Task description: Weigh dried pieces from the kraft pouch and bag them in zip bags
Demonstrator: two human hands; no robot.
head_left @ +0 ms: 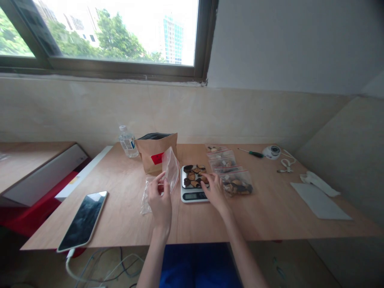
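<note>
My left hand point(160, 200) pinches an upright clear plastic bag point(171, 172) between thumb and fingers, left of a white kitchen scale point(183, 196). On the scale's plate lie several brown, curled dried pieces point(191, 176) that look like dried mushrooms. My right hand point(215, 189) reaches over the plate's right edge, thumb and fingertips closed around one of these pieces. Behind my left hand a brown paper pouch point(144, 156) with a red label stands with its top open. More clear plastic point(146, 200) lies flat beside my left hand.
Several filled zip bags point(238, 184) lie in a row right of the scale. A water bottle point(129, 144) stands back left, a phone point(84, 220) on a cable lies front left. To the right are a screwdriver point(255, 154), a white camera point(271, 152) and a white sheet point(319, 202).
</note>
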